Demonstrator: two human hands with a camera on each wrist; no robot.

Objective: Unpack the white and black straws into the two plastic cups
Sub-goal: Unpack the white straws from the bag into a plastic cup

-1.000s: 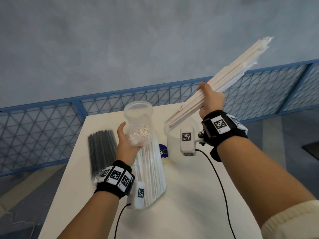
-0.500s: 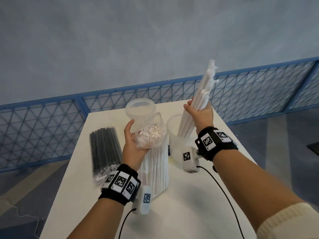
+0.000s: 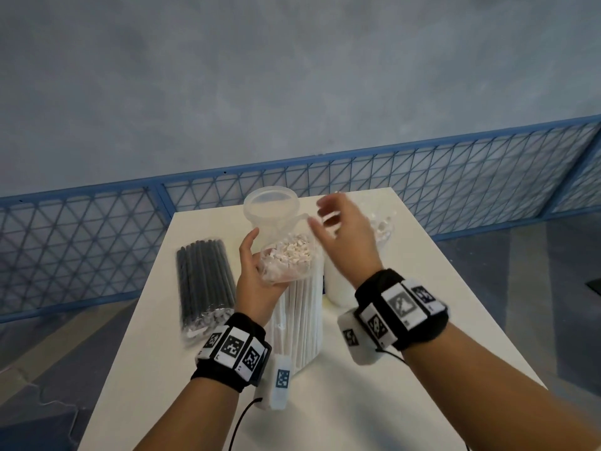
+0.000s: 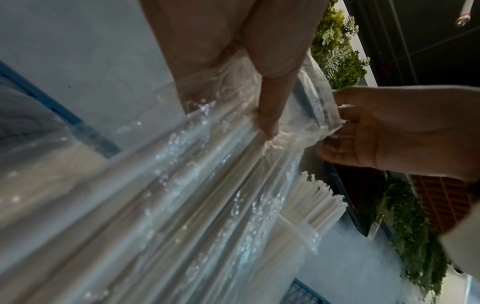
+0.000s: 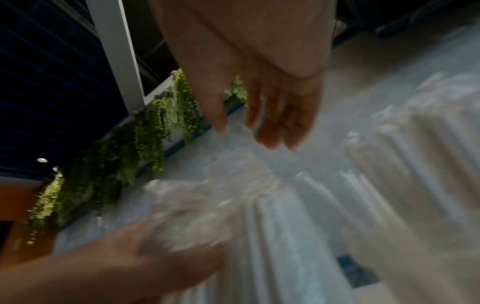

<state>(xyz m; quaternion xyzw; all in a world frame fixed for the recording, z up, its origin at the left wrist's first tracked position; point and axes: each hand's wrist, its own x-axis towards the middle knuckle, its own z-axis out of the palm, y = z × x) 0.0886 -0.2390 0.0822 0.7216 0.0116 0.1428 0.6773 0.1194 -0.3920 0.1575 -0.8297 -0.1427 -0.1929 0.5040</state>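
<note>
i see a grey wall and blue mesh fence behind the white table (image 3: 374, 402). my left hand (image 3: 257, 284) grips the upright clear plastic bag of white straws (image 3: 300, 320), part full. my right hand (image 3: 344, 245), fingers spread and empty, reaches for its open mouth. some white straws stand in the right clear plastic cup (image 3: 383, 227); the second clear cup (image 3: 271, 208) looks empty, and the sealed pack of black straws (image 3: 205, 281) lies untouched. roughly a third done, i judge. no readable writing, only wristband markers.
</note>
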